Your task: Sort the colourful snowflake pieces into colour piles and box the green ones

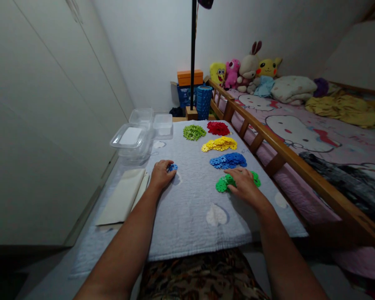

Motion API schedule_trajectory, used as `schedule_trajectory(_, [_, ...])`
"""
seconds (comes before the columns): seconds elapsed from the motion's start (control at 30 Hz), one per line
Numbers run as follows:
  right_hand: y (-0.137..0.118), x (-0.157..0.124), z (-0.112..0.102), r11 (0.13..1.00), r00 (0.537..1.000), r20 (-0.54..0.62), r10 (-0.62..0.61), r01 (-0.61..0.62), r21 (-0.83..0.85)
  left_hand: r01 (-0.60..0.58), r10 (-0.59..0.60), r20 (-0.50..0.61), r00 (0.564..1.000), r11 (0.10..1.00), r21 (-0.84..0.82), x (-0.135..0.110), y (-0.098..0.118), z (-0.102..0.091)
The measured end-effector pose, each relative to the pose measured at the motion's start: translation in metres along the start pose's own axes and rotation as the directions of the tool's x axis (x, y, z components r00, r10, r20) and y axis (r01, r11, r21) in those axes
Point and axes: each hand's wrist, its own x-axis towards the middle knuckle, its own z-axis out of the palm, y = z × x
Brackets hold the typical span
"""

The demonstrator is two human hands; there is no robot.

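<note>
My left hand [163,175] rests on the cloth left of the middle. Its fingers are closed on a blue snowflake disc [173,167], which pokes out beyond the fingertips. Over on the right, my right hand [244,183] hovers over or touches a row of green snowflake discs [222,184], hiding its middle. Thumb and fingers there are spread, and no disc shows between them. Behind it lies a heap of blue snowflake discs [228,161]. Farther back are yellow snowflake discs [219,144], red snowflake discs [218,128] and a light green heap of pieces [194,132].
Clear plastic containers [131,143] with lids stand at the table's back left. A folded cream cloth [122,196] lies left of my left forearm. A light grey tablecloth [187,225] covers the table. The bed's wooden rail [287,154] borders the right side; a black pole [193,54] rises behind.
</note>
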Motion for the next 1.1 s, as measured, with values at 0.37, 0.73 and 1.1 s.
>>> schedule_trajectory(0.37, [-0.07,0.021,0.026,0.98,0.979,0.111,-0.173,0.161,0.114,0.111,-0.107,-0.041,0.993,0.989,0.098,-0.004,0.005,0.0])
schedule_trajectory(0.73, [-0.116,0.059,0.064,0.964,0.963,0.116,-0.245,0.228,0.139,0.085,-0.085,0.004,0.996,0.986,-0.143,-0.005,0.008,-0.002])
schedule_trajectory(1.1, [-0.121,0.061,0.084,0.945,0.982,-0.175,-0.076,0.127,0.301,0.074,0.078,0.182,0.98,0.708,-0.703,-0.015,0.025,0.006])
